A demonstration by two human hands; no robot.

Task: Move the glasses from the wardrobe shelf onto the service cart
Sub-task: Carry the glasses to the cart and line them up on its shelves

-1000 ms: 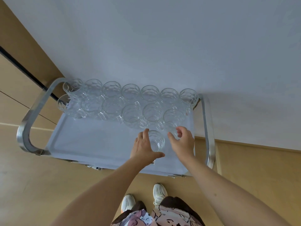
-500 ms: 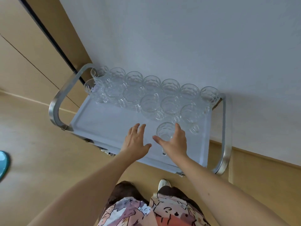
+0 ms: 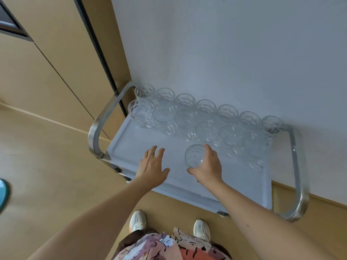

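Withdrawn from the glass, the left hand hovers flat-fingered over the service cart — the right hand grasps it alone.

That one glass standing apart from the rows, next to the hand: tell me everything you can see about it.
The lone glass is a clear tumbler with a dimpled wall, upright, mouth open and apparently empty. It stands on the cart's pale grey top, nearer the person than the two rows of glasses and apart from them. The right hand curls round its right side, thumb beneath its near edge. The left hand hovers beside it, open, not touching it.
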